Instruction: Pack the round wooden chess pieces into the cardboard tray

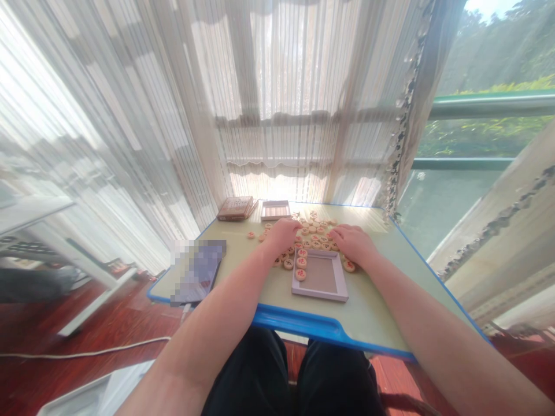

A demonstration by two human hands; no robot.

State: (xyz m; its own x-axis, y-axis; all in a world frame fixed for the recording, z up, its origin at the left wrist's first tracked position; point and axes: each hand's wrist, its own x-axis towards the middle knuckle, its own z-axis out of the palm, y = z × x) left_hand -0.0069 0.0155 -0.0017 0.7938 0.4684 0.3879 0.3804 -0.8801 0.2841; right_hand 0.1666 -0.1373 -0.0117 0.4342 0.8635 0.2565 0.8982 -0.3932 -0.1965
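Round wooden Chinese chess pieces [307,244] lie loosely spread on the table, several with red or dark characters. My left hand [284,234] is over the left side of this spread, its fingers loosely bent and pointing right, partly hidden behind the back of the hand. At the right side, my right hand [354,244] reaches in with its fingers extended over the pieces. Nothing shows held in either hand. Nearer to me is a shallow, open box [321,296]; three red-marked pieces [300,263] stand in a column along its left side.
At the back stand a brown flat box [235,208] and a second shallow tray [275,217]. A tablet-like device [203,268], partly pixelated, lies at the left edge with a cable below. The table has a blue rim [299,320]; sheer curtains [295,138] hang behind it.
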